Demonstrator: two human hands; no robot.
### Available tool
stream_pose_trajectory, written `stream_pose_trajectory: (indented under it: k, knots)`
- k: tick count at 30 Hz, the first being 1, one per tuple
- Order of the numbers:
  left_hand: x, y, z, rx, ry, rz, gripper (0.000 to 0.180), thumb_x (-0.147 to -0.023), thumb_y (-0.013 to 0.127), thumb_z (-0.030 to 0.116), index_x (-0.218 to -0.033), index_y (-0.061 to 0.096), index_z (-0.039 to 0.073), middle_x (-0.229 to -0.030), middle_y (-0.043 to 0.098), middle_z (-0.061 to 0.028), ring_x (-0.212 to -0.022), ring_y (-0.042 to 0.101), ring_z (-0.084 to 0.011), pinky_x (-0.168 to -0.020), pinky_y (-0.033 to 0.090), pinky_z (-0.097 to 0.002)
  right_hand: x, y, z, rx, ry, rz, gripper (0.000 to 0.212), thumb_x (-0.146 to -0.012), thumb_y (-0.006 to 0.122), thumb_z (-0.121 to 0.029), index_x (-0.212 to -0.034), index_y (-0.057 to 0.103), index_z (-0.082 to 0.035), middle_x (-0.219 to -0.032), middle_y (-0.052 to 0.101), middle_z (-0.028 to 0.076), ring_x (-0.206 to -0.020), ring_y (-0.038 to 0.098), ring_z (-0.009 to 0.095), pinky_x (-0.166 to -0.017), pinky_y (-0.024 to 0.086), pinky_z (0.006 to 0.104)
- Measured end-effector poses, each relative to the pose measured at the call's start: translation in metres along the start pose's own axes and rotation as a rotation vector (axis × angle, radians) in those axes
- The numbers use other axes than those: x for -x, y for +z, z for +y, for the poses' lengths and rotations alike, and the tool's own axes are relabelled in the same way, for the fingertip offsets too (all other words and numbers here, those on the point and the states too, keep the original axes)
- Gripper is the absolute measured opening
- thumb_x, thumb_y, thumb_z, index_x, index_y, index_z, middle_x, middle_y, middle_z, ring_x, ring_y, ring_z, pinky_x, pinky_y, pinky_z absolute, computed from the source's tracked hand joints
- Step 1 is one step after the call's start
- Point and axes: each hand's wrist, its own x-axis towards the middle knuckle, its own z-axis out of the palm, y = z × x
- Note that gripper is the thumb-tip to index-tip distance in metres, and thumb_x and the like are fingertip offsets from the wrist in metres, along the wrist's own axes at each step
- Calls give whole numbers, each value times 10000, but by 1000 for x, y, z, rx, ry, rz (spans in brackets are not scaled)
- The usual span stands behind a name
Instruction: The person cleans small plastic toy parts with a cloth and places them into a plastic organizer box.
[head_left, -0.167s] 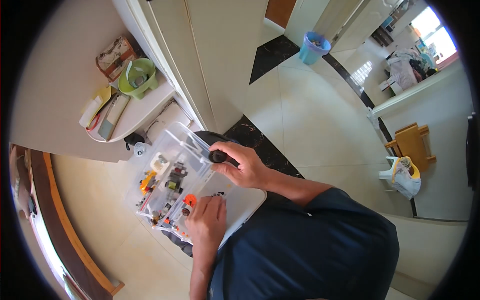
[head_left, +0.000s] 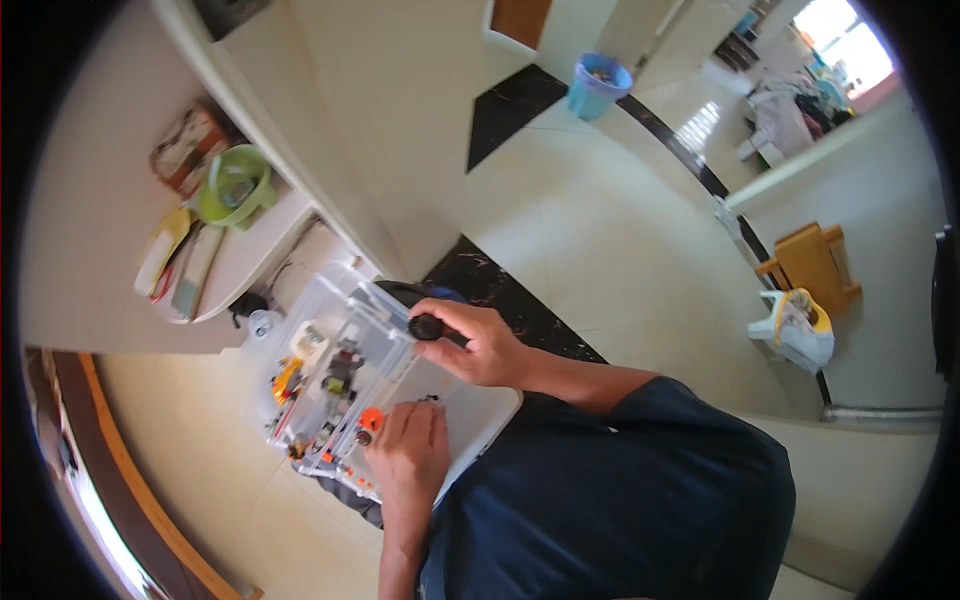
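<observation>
Between the thumb and fingers of my right hand [head_left: 478, 342] is a small dark round wheel [head_left: 426, 327], held above a white tray [head_left: 487, 418]. My left hand [head_left: 410, 452] rests low over the tray, fingers bent and pressed together; their tips are hidden. Beside those fingers lie a round orange piece [head_left: 371, 418] and a small dark brown round piece [head_left: 363, 438]. A clear plastic box [head_left: 318, 300] adjoins the tray on the left. In it sit a grey and black block assembly [head_left: 342, 372], a yellow-orange piece [head_left: 287, 380] and several small toy parts.
To the left, a white shelf [head_left: 255, 255] bears a green basin [head_left: 238, 190] and a patterned box [head_left: 190, 150]. A blue bin [head_left: 597, 88] stands on the tiled floor ahead. On the right are a wooden stool [head_left: 810, 268] and a white and yellow stool [head_left: 795, 325] with a bag.
The view has turned slightly, and the surroundings sit further left. My right hand still holds the wheel, a little lower in the picture. My left hand stays over the tray.
</observation>
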Motion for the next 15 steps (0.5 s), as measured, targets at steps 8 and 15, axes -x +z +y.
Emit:
stream_pose_trajectory:
  k: [8,15]
  knots:
    - [-6,2,10,-99,-6,-82,112,-892,798,76,-951,703,77,-877,660,-96,-738,680,-335,-627,540,-441,8,-7,9,-389,171,52,424,-978,802,-139,-1356,642,-34,-1121,720,88,-953,711,182,-853,561,322]
    - [-8,7,13,-152,-29,-112,103,-914,785,72,-944,687,71,-847,639,-110,-717,665,-349,-602,510,-457,30,-79,85,-703,794,211,436,-1032,676,-109,-1461,605,-74,-979,680,30,-841,664,109,-763,588,308]
